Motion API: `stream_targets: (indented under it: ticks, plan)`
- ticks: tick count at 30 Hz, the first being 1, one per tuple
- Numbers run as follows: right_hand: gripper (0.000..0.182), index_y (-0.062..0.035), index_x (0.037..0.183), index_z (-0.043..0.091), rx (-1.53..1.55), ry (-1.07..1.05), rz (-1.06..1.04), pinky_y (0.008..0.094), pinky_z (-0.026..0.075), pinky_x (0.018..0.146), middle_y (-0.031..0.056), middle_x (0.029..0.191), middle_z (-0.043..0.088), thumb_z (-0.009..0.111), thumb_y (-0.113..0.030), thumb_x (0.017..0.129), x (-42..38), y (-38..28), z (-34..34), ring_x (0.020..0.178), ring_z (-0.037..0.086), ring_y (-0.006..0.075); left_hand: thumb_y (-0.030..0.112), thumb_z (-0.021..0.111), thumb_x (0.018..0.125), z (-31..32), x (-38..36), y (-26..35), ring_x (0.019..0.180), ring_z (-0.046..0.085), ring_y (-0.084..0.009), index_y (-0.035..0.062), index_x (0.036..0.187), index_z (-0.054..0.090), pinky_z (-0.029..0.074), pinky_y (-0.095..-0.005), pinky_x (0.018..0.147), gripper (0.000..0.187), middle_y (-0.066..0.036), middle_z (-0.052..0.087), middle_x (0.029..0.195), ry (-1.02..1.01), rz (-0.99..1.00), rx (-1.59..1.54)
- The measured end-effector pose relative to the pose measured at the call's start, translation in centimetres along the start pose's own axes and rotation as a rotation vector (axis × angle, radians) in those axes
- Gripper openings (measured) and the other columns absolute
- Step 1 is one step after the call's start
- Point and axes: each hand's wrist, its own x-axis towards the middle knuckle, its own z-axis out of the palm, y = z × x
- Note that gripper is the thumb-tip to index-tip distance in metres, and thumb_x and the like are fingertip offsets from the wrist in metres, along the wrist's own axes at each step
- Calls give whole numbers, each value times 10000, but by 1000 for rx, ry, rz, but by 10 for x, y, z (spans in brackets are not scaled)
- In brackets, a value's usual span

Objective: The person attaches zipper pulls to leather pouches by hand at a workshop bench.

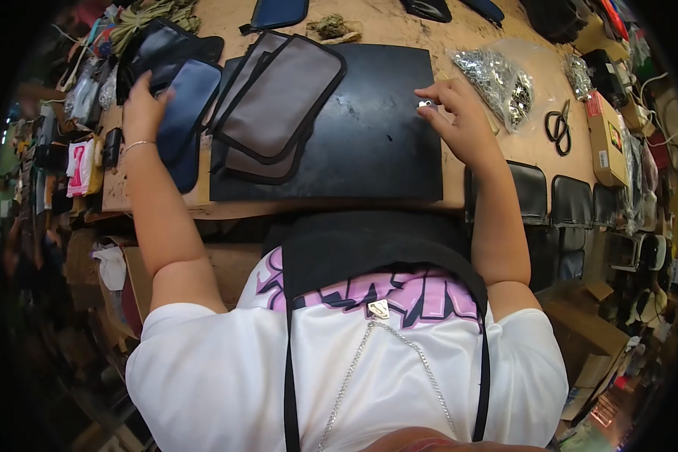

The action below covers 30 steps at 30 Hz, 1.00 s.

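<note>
My left hand [146,109] is at the dark blue and black pouches [179,135] on the left of the table, thumb and fingers apart and slightly blurred. Between the thumb and fingertips of my right hand [456,113] is a small shiny metal piece [425,104], above the right edge of a black sheet [377,128]. Brown pouches with black edging [279,102] lie overlapping on the left part of that sheet.
Behind my right hand lies a clear bag of metal pieces [508,87]. Black scissors [558,128] rest further right, near a cardboard box [607,139]. Black seats or panels [527,188] stand along the near right edge. Cord [330,29] lies at the back.
</note>
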Motion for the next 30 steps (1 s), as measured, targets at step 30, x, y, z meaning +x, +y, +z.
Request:
stream_targets:
  ticks: [30]
  plan:
    - [602,-114,1437,450,105,-143,39,424,498,744,182,895,619,653,-100,870,-40,-83,-7,801,632,367,220,703,906,-86,-51,302,1096,605,-289,91,1088,694,437,-378,992,224,-60,665,1107,254,698,-850]
